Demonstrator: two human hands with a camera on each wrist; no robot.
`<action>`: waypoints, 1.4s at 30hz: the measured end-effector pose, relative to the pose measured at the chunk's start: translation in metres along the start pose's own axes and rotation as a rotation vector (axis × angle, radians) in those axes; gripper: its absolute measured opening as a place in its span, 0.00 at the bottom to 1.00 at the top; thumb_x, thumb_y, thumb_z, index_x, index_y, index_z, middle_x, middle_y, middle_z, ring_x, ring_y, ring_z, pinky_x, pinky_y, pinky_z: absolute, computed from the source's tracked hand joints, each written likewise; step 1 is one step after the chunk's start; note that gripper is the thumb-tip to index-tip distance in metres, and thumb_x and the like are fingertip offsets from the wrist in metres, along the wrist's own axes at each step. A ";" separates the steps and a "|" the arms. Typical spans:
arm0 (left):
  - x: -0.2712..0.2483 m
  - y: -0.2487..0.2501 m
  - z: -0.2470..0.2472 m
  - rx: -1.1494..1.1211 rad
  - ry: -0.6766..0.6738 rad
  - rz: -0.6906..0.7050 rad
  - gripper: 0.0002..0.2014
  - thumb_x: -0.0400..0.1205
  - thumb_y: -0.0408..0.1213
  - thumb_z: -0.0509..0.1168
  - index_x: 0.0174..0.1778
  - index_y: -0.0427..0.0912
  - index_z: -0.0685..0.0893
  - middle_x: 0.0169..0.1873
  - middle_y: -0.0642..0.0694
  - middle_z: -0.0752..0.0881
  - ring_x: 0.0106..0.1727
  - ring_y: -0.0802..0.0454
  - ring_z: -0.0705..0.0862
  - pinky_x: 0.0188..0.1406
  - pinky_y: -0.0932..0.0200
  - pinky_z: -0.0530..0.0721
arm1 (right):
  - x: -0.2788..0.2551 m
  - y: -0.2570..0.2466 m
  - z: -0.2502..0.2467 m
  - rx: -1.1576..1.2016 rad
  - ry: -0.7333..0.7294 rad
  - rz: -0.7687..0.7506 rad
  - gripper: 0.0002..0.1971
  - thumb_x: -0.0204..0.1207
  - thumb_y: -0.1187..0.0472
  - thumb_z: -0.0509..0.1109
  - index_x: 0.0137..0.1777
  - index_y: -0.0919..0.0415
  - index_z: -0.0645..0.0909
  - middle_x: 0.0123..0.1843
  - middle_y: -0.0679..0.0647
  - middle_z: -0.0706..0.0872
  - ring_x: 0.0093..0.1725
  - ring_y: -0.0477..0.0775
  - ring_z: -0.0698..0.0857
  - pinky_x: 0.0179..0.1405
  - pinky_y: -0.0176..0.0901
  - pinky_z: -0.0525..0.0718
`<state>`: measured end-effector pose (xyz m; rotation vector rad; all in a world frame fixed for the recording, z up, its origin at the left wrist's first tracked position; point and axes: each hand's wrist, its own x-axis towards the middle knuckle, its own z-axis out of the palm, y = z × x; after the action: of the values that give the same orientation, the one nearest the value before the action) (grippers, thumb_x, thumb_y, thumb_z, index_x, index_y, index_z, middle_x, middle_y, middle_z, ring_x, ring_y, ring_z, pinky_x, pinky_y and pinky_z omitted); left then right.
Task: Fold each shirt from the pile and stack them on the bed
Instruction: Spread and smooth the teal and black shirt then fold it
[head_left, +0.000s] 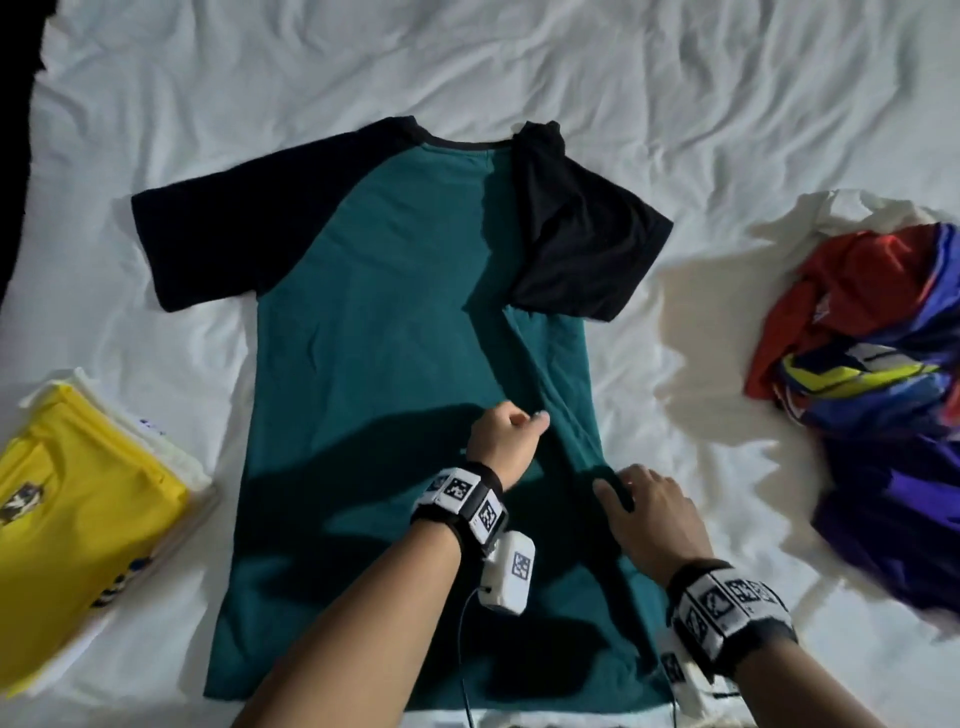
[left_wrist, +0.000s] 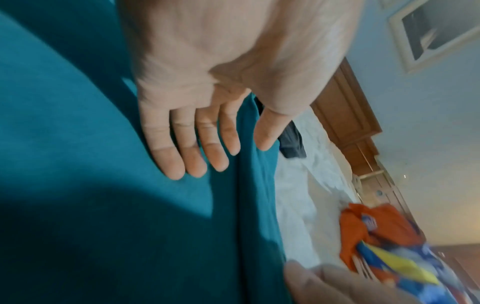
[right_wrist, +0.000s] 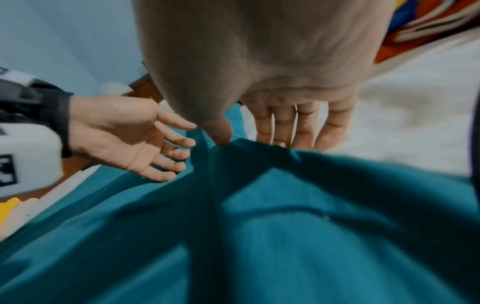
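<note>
Nearest to the person, the hem of the teal shirt (head_left: 374, 395) lies flat on the white bed (head_left: 675, 93), and the two forearms reach over it. The right hand (head_left: 657, 514) rests at the right side of the shirt, where a long strip of the body is already turned inward. In the right wrist view its thumb lies on top of the folded edge and the four fingers (right_wrist: 283, 131) go down behind it, so the hand pinches this edge lightly. The left hand (head_left: 506, 439) is a little further, just beside the same crease. Its fingers (left_wrist: 197, 148) are straight and close together, holding nothing, and they seem to lie on the cloth or just over it; I cannot tell which.

The shirt looks like thin knit cotton: light, soft, with no stiffness, so it will sag and wrinkle if it is lifted from one point only. I judge that it is better to take it at two points along an edge, for example at the hem corner and near the shoulder, and to smooth each fold with a flat palm. The cloth does not seem slippery on the sheet.

Further up, the black right sleeve (head_left: 582, 228) is folded over the chest, and the black left sleeve (head_left: 218, 234) still lies spread out. At the left a folded yellow shirt (head_left: 67, 514) tops the stack. At the right, well apart, waits the pile of colourful shirts (head_left: 872, 364), still unfolded.
</note>
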<state>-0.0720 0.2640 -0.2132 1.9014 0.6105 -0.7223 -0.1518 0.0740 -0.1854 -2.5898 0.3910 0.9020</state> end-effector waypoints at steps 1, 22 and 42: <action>-0.015 -0.008 0.005 0.019 -0.041 -0.002 0.21 0.74 0.56 0.68 0.31 0.40 0.80 0.30 0.40 0.90 0.41 0.34 0.90 0.47 0.39 0.90 | -0.012 0.004 0.005 -0.050 -0.009 0.015 0.20 0.84 0.34 0.58 0.55 0.50 0.78 0.55 0.51 0.86 0.58 0.59 0.82 0.57 0.53 0.77; -0.053 -0.058 0.001 0.031 -0.045 0.091 0.20 0.78 0.37 0.70 0.26 0.40 0.67 0.25 0.48 0.73 0.30 0.45 0.68 0.35 0.54 0.68 | -0.141 -0.054 0.048 -0.275 -0.088 -0.055 0.11 0.78 0.62 0.68 0.59 0.61 0.76 0.57 0.57 0.86 0.57 0.66 0.88 0.39 0.49 0.75; -0.104 -0.109 -0.006 0.021 -0.055 0.015 0.27 0.77 0.46 0.78 0.24 0.42 0.68 0.18 0.51 0.69 0.19 0.53 0.69 0.17 0.62 0.78 | -0.136 -0.013 0.090 0.295 0.361 0.063 0.16 0.86 0.52 0.61 0.66 0.58 0.81 0.60 0.60 0.82 0.61 0.64 0.80 0.56 0.58 0.82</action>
<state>-0.2172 0.3020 -0.2042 1.8970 0.5562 -0.7713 -0.2982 0.1432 -0.1605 -2.4662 0.6533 0.3548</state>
